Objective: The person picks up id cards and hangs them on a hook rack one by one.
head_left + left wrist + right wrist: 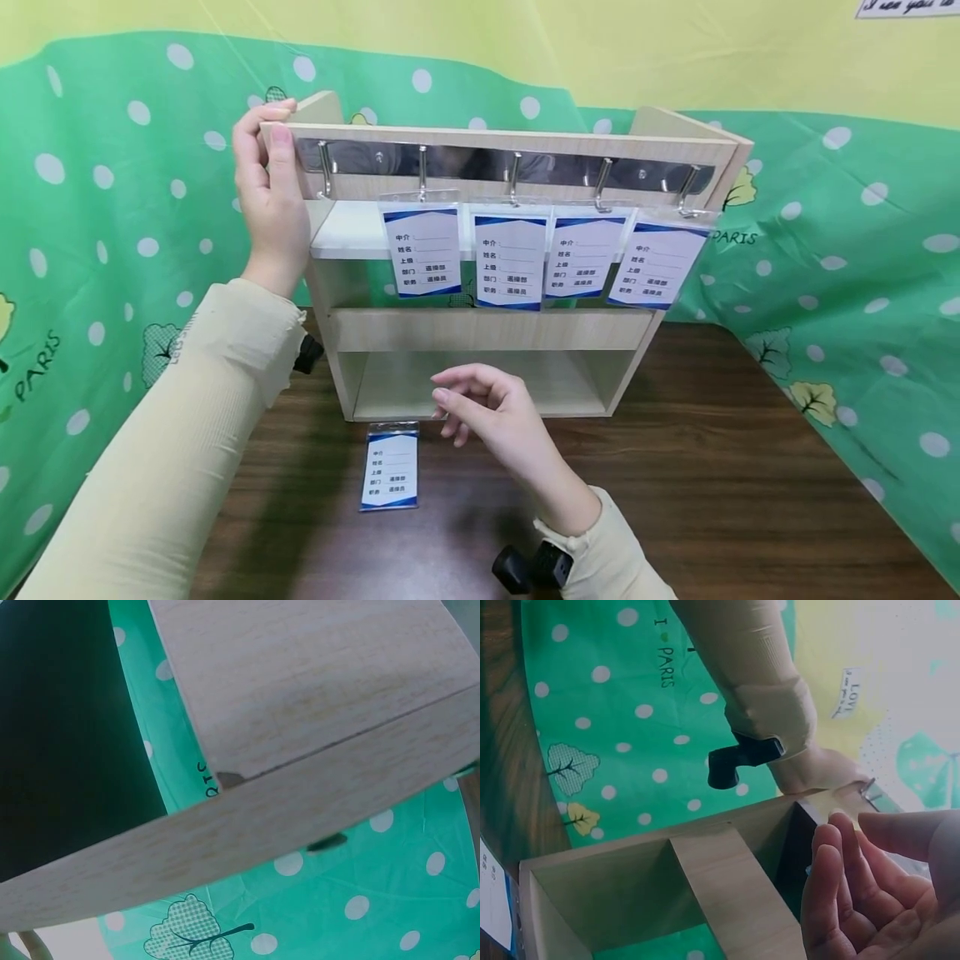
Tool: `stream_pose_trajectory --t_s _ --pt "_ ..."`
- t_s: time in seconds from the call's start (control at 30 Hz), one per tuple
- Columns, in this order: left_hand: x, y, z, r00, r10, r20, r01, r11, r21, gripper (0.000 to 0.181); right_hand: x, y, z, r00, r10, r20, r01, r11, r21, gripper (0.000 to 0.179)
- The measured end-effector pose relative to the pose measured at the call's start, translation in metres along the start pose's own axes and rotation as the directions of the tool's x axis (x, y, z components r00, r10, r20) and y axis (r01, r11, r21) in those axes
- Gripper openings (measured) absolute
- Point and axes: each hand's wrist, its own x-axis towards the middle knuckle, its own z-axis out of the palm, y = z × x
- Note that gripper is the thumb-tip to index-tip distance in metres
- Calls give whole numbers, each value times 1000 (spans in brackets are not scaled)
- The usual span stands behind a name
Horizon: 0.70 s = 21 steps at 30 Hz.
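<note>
My left hand [272,196] grips the top left corner of a small wooden shelf [480,329], its thumb on the front board and fingers behind. A metal strip with several hooks [422,171] runs along that board. Clear-sleeved badges, such as the leftmost hung badge [422,250], hang from the hooks; the far-left hook [325,167] carries none. In front of the shelf's lower opening hovers my right hand [498,408], fingers loosely bent and holding nothing. Another badge [389,471] lies face up on the table, left of the right hand.
The shelf stands on a dark wood table [720,475]. Behind and on both sides hangs a green and yellow cloth [825,217] with white dots. Black wrist cameras are strapped to both sleeves, the right wrist camera [532,568] near the front edge of view.
</note>
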Motion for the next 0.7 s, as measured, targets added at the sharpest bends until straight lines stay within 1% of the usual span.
stream_pose_trajectory --t_s 0.1,0.13,0.33,0.5,0.7 --pt "0 1 0 1000 -7 -1 7 1000 2 22 1 3 0 1000 2 26 -2 1000 -14 24" --pt "-1 2 0 1000 -18 -6 18 1000 -6 21 1 3 0 999 1 33 -1 1000 -17 24" --pt "-3 9 4 999 -48 -20 48 999 -11 22 2 6 1 998 10 56 -9 1000 -22 24" --pt "-5 15 6 999 -39 -13 39 999 1 22 3 5 1 998 25 57 -24 999 -32 24" --pt "-7 19 7 999 -51 -16 51 999 -6 22 4 9 0 997 28 69 -25 999 -42 24"
